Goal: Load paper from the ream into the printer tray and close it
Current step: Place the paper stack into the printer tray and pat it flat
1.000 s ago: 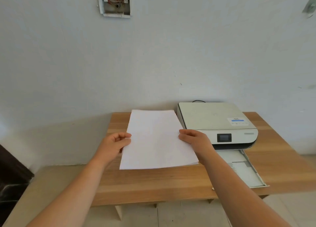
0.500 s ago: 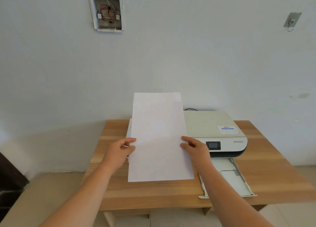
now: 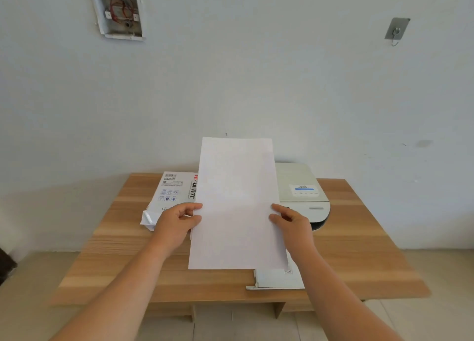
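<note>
I hold a stack of white paper (image 3: 237, 202) upright-tilted above the table, gripped at both long edges. My left hand (image 3: 177, 224) pinches its left edge and my right hand (image 3: 292, 225) its right edge. Behind the sheets on the left lies the opened ream wrapper (image 3: 169, 194) with printed labels. The white printer (image 3: 301, 189) sits at the back right, half hidden by the paper. Its pulled-out tray (image 3: 275, 279) shows only at the front end, below the paper's lower edge.
A wooden table (image 3: 359, 251) carries everything and stands against a pale wall. An open electrical box (image 3: 118, 9) with red wires is high on the wall at the left. A metal wall hook (image 3: 396, 30) is at the upper right.
The paper has been lifted off the ream, tilted up and carried to the right, over the printer tray. The ream wrapper is now uncovered on the left.
</note>
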Tool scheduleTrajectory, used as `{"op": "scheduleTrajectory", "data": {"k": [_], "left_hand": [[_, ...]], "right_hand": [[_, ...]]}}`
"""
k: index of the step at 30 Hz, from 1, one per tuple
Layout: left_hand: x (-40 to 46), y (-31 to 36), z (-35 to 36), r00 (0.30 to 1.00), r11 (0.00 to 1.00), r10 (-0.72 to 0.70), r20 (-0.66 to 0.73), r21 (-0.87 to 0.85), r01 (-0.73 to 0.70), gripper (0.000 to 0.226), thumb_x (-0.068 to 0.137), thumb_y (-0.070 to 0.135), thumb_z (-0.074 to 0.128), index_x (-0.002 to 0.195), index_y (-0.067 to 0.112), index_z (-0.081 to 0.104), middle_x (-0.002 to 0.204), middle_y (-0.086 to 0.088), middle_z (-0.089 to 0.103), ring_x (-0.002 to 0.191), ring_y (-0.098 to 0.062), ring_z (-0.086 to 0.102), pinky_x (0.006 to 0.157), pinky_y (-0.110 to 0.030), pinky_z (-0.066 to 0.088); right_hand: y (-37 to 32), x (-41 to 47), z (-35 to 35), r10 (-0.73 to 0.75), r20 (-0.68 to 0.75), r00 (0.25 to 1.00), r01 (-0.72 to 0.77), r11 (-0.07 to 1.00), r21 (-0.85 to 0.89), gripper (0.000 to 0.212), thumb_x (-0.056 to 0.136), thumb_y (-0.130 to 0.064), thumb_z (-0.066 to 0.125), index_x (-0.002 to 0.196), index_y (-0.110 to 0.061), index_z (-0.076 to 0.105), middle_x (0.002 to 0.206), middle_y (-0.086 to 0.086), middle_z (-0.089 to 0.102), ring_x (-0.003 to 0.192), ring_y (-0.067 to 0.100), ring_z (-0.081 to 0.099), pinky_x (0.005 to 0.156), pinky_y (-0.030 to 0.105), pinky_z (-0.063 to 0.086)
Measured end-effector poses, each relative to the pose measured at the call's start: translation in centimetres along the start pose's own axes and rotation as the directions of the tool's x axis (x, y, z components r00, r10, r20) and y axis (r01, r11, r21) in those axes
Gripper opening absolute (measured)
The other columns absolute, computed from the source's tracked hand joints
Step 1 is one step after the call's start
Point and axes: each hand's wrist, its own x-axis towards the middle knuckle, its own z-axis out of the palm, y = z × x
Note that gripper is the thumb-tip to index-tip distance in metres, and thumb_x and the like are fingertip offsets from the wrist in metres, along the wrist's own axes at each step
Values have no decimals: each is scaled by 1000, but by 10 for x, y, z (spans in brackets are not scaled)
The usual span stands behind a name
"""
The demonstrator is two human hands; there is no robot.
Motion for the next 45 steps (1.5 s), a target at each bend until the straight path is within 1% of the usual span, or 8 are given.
{"op": "scheduleTrajectory", "data": {"k": [5, 9, 19, 25, 29, 36, 40, 45], "left_hand": [[3, 3, 42, 999, 999, 5, 35, 50, -7, 30, 83, 8, 71, 92, 37, 71, 91, -2, 64, 81, -20, 64, 74, -30, 55], [13, 7, 61, 997, 996, 14, 75, 84, -21, 26, 84, 10, 69, 97, 33, 69, 91, -2, 63, 75, -15, 61, 61, -14, 49], [52, 3, 88, 990, 997, 30, 136, 72, -40, 28, 83, 13, 71, 94, 39, 69, 96, -6, 63, 81, -25, 62, 83, -34, 53], [55, -1, 101, 986, 996, -5, 166, 92, -10, 26, 85, 13, 70, 97, 36, 68, 97, -2, 62, 83, -19, 61, 77, -20, 50], [53, 1, 115, 988, 993, -10, 155, 121, -9, 25, 85, 13, 70, 99, 33, 68, 97, -1, 61, 84, -19, 61, 76, -20, 50], [48, -1, 152, 994, 987, -49, 100, 154, 33, 25, 84, 16, 71, 97, 37, 69, 93, 1, 61, 81, -17, 62, 80, -31, 55], [44, 2, 177, 996, 988, -63, 57, 145, 55, 26, 84, 14, 71, 95, 38, 69, 90, 2, 59, 75, -15, 59, 81, -32, 54], [38, 4, 203, 996, 989, -91, 14, 119, 89, 25, 85, 15, 70, 96, 36, 69, 94, 0, 61, 84, -18, 61, 83, -30, 53]], "right_hand": [[9, 5, -41, 37, -43, 998, -37, 999, 20, 28, 87, -16, 68, 112, -28, 70, 105, -15, 64, 102, 15, 62, 94, 36, 51], [12, 14, -59, 44, -66, 997, -43, 999, 14, 29, 87, -16, 69, 114, -27, 70, 107, -10, 66, 97, 14, 64, 88, 32, 53], [9, 43, -72, 53, -132, 990, -56, 998, -23, 29, 88, -15, 68, 115, -25, 69, 100, -15, 64, 89, 6, 62, 70, 19, 46], [21, 51, -81, 85, -138, 987, -90, 995, -34, 29, 88, -17, 68, 115, -26, 69, 104, -12, 66, 92, 9, 63, 76, 24, 51], [28, 60, -92, 105, -125, 987, -107, 994, -6, 29, 87, -18, 68, 115, -26, 70, 104, -11, 66, 93, 9, 64, 71, 21, 48], [41, 82, -127, 122, -46, 991, -123, 992, -8, 28, 87, -18, 68, 114, -27, 70, 106, -10, 67, 94, 13, 65, 81, 28, 52], [47, 97, -149, 125, -4, 992, -125, 992, -27, 26, 87, -18, 68, 112, -26, 71, 101, -13, 67, 90, 11, 65, 72, 24, 49], [53, 117, -170, 118, 52, 992, -114, 991, -65, 24, 86, -18, 69, 106, -30, 72, 102, -10, 69, 89, 9, 64, 69, 21, 46]]}}
